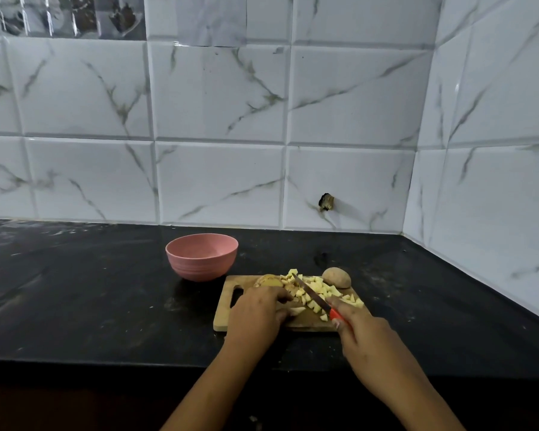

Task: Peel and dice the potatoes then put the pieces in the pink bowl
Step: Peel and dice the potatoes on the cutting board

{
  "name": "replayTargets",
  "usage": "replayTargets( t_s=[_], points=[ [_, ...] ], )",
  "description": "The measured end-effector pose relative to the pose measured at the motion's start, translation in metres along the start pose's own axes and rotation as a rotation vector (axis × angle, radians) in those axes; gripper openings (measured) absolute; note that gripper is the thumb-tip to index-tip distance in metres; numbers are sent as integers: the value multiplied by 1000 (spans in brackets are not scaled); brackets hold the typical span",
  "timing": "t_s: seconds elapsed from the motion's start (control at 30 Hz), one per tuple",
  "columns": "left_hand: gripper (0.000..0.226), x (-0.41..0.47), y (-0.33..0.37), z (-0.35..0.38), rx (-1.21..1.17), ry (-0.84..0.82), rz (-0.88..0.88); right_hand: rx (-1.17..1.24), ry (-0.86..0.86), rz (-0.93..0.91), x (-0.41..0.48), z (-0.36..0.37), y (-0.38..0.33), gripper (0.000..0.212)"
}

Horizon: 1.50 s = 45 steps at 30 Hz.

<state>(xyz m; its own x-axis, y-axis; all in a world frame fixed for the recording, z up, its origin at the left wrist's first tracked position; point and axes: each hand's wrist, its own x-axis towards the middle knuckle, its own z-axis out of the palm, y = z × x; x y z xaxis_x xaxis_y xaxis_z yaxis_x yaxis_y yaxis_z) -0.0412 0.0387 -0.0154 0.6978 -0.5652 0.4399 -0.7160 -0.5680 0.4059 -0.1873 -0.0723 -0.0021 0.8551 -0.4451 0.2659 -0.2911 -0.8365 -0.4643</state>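
From the head camera, looking down at the black bench [106, 290]: a wooden chopping board [226, 318] lies near the front edge, and the action is right on it. The right hand [364, 334] grips the red handle of a knife [313, 297], fingers wrapped round it, the blade angled away to the left across a heap of diced potato pieces [319, 289]. The pale cubes are spread over the middle and right of the board. The left hand [255, 309] sits knuckles-up on the board's left half, fingers bent down at the edge of the heap; whether they pinch anything cannot be told from here. Just beyond that hand lies a brownish lump of potato skin [268, 280]. A whole potato [336, 277], skin on, rests at the board's far right corner. The pink bowl [201, 258] stands upright on the bench just behind the board's far left corner. White marbled tiles [218, 104] back the bench.
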Motion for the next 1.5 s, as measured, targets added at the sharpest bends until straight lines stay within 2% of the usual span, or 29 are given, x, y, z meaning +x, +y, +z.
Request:
replayTargets(
  t_s=[0.13, 0.3, 0.4, 0.53, 0.67, 0.83, 0.97, 1.1, 1.23, 1.33, 1.5],
  points=[
    [25, -7, -4, 1, 25, 69, -40, -66, -72, 21, -11, 2, -18, 45],
    [19, -9, -2, 4, 26, 74, -47, -183, -310, 120, -5, 4, -35, 62],
    [18, -6, -3, 7, 48, 77, -65, -220, -307, 99, -4, 8, -40, 64],
    [18, -7, -3, 8, 57, 110, -57, -302, -202, -1, -5, 10, -40, 57],
    [18, -6, -4, 9, 65, 130, -37, -363, -229, 50, -9, 1, -43, 64],
    [18, 8, 1, 6, 95, 30, 5, -340, -121, 94, -14, -10, -39, 60],
    [26, 15, -3, 1, 79, 97, 26, -285, -201, 135, -10, -9, -40, 59],
    [29, 8, -31, -8, 9, 167, -109, -232, -306, 134, -6, -1, -43, 58],
    [22, 3, -45, -9, 82, 20, -56, -266, -244, 84, -7, 3, -42, 55],
    [18, 4, -44, -9, 56, 24, -49, -268, -179, 74, -2, 4, -40, 53],
    [10, 4, -40, -11, -71, -9, -47, -199, -290, 123, 3, 7, -47, 55]
  ],
)
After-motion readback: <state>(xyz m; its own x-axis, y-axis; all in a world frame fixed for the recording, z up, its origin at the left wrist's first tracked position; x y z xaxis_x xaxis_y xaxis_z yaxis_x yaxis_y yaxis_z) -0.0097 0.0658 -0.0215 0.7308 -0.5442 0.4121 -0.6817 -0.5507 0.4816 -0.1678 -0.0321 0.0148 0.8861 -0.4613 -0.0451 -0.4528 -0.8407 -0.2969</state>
